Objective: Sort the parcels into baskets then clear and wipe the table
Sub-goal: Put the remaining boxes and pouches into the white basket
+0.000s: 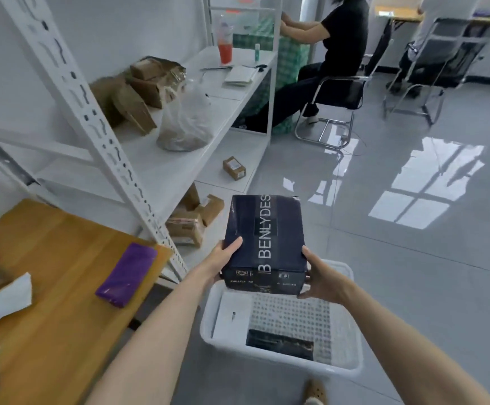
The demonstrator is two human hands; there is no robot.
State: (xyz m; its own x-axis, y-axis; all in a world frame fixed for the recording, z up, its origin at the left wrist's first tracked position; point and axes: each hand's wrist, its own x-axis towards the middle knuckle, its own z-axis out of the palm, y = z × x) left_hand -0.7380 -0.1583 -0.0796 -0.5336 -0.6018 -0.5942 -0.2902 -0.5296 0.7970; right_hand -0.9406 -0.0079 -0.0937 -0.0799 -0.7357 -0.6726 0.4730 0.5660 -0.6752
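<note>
A dark navy box [264, 229] with white lettering hangs above the white plastic basket [352, 366] on the floor. My left hand [223, 264] grips its near left corner and my right hand [322, 279] grips its near right corner. Inside the basket lie a white flat parcel [232, 314] and a black parcel [279, 343]. On the wooden table [48, 317] at the left lie a purple parcel [127, 273] and white paper-wrapped parcels [1, 299].
A white metal shelf rack [127, 176] stands beside the table, holding brown cardboard boxes [138, 92] and a clear plastic bag [185, 121]. More cardboard boxes [191, 226] sit on its lowest level. A person sits on a chair [337, 95] further back. Glossy grey floor spreads to the right.
</note>
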